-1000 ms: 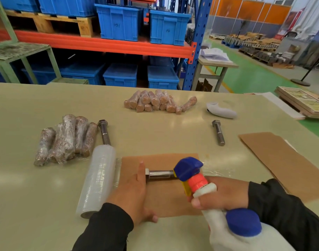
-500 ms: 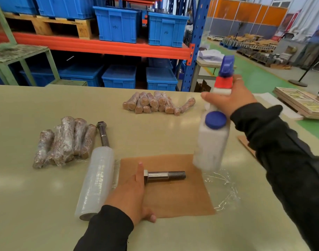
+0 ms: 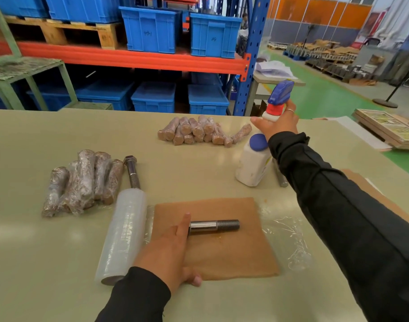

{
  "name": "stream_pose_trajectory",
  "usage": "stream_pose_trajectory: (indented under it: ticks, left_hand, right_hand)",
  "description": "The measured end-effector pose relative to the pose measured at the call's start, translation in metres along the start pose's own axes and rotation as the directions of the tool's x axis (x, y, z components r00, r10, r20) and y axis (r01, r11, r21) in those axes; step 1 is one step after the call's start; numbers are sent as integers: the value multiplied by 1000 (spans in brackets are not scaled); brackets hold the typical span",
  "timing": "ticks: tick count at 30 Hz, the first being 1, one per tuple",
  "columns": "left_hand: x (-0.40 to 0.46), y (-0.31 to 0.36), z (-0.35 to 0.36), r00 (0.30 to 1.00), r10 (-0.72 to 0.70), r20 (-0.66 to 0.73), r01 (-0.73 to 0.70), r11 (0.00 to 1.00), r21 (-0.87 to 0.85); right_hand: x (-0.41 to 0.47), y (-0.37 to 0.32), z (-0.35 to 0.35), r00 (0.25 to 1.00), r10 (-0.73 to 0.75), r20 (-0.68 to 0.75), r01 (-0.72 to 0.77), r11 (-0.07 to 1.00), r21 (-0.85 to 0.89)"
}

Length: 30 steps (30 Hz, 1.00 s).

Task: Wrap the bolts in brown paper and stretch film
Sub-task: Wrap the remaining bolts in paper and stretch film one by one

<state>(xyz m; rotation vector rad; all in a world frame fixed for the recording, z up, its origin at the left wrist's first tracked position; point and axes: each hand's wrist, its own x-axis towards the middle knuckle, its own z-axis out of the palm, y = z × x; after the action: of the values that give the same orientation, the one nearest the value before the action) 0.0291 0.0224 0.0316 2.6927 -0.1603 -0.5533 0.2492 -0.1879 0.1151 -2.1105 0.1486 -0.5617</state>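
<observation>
Table point(image 3: 198, 173): beige workbench, racking beyond.
Bolt point(image 3: 214, 226): lying on brown paper point(image 3: 231, 252), near centre.
Left hand point(image 3: 168, 251): flat, open, steadying bolt head.
Right hand point(image 3: 277, 123): gripping spray bottle point(image 3: 254, 162), far right.
Next: release bottle, roll paper.

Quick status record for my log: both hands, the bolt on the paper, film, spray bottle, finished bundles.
left hand: flat on the brown paper, fingertips at the bolt's head end
right hand: grip on the spray bottle at its neck, bottle base at the table
bolt: bare, lying across the paper, threads to the right
stretch film: sheet under the paper
film roll: left of the paper
wrapped bolts: pile at left
paper-only bundles: pile at far centre
spare bolt: above the roll
</observation>
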Motion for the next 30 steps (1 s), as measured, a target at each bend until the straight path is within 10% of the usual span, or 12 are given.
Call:
stream_pose_trajectory:
  ticks: [13,19,30]
  left_hand:
    - [0,0,0,1000,2,-5,-2,1000,9]
    - [1,-3,4,999,8,-40,-8,1000,17]
    - [1,-1,2,1000,15,-25,-14,999,42]
  right_hand:
    - [-67,4,-17,988,-4,-157,-10,996,-87]
    - [-169,35,-8,762,-104,639,304,929,-212]
    - [-178,50,-16,662,-24,749,383,870,-310]
